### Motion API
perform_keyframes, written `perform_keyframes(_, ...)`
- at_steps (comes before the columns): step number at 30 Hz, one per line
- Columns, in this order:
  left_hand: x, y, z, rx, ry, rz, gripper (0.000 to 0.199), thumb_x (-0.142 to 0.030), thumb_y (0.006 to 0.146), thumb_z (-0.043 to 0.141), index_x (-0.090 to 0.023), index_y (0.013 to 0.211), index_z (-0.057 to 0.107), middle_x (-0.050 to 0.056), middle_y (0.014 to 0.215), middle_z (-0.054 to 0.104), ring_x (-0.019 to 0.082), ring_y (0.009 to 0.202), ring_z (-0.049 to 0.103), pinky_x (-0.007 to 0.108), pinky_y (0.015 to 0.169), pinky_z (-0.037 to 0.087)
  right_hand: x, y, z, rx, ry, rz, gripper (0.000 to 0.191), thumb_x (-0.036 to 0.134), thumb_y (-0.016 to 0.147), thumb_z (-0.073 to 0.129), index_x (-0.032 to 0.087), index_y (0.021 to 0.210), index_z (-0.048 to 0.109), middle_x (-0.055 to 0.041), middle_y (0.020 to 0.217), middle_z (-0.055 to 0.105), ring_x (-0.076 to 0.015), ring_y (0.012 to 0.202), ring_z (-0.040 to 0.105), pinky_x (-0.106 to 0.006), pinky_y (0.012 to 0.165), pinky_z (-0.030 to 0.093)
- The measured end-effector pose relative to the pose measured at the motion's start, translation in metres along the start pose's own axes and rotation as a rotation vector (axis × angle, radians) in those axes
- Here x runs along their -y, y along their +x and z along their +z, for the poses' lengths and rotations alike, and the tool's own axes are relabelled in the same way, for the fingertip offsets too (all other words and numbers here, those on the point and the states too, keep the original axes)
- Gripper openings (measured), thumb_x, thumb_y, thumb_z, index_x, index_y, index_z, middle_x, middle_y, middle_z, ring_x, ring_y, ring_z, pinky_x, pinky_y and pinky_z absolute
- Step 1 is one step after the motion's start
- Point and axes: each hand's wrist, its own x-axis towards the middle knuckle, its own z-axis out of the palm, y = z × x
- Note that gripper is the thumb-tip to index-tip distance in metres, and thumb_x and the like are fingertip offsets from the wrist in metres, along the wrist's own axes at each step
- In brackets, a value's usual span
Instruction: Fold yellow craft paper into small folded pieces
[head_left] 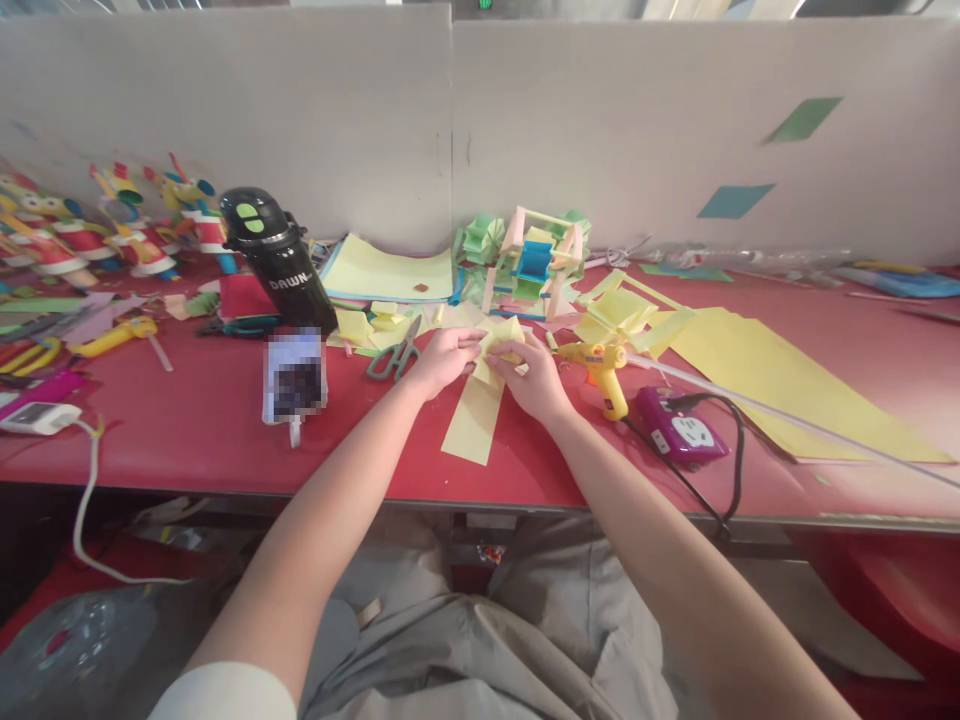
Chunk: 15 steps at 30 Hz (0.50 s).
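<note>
Head camera view: both bare hands meet over the red worktop [375, 440], at a pale yellow paper strip [472, 420]. The strip's flat lower end lies toward the person, while its far end is folded up between the hands. The right hand [534, 378] has its thumb and fingers closed on the folded part. The left hand [448, 362] comes in from the other side, its fingers nearly straight and close together, the tips at the paper's left edge; whether they grip it, I cannot tell.

Just left of the left hand lie grey-green scissors [390, 362], and farther left a phone [294, 378], its screen blurred out, and a tilted black bottle [277, 255] marked DAWN. Near the right hand, on its right, is a yellow glue gun [602, 372], with a purple power block [682, 425] beyond it and large yellow sheets [795, 385] spread farther right. Behind the hands stands a paper wheel model [534, 265] in pink, blue and green, with folded yellow pieces [619, 315] to its right. Colourful paper figures [135, 235] crowd the far left, before a pale partition [337, 120].
</note>
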Motion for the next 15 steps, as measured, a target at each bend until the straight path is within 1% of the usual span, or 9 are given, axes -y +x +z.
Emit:
perform_keyframes(4,-0.002,-0.002,0.002,-0.009,-0.019,-0.036,0.033,-0.012,0.085,0.057,-0.014,0.116,0.067,0.012,0.114,0.069,0.017,0.094,0.067,0.03,0.084,0.052,-0.001,0.0,0.0,-0.009,-0.033,-0.002,0.013,0.034,0.085,0.063,0.021,0.087,0.068,-0.0058,0.092,0.06,-0.0198,0.083,0.057,-0.035,0.074,0.049)
perform_keyframes(10,0.0,0.001,0.0,0.053,-0.043,-0.025,0.038,-0.011,0.081,0.056,-0.017,0.116,0.068,0.009,0.115,0.071,0.015,0.095,0.068,0.026,0.083,0.053,0.001,0.0,-0.001,-0.021,-0.043,-0.015,0.012,0.03,0.084,0.063,0.02,0.086,0.069,-0.0057,0.09,0.059,-0.0188,0.081,0.056,-0.034,0.075,0.049)
perform_keyframes(13,0.006,0.003,-0.002,0.071,-0.023,0.032,0.042,-0.017,0.079,0.063,-0.016,0.121,0.066,0.01,0.113,0.072,0.018,0.095,0.069,0.028,0.082,0.054,0.001,0.0,-0.001,-0.025,-0.027,-0.01,0.011,0.03,0.084,0.062,0.02,0.086,0.068,-0.0058,0.091,0.059,-0.019,0.081,0.057,-0.033,0.074,0.049)
perform_keyframes(15,0.01,0.004,-0.003,0.078,0.005,0.085,0.049,-0.021,0.076,0.071,-0.016,0.125,0.064,0.012,0.113,0.073,0.021,0.096,0.069,0.031,0.081,0.055,0.001,0.0,-0.001,-0.025,-0.011,0.0,0.012,0.03,0.085,0.062,0.02,0.087,0.068,-0.006,0.092,0.06,-0.019,0.082,0.058,-0.032,0.072,0.048)
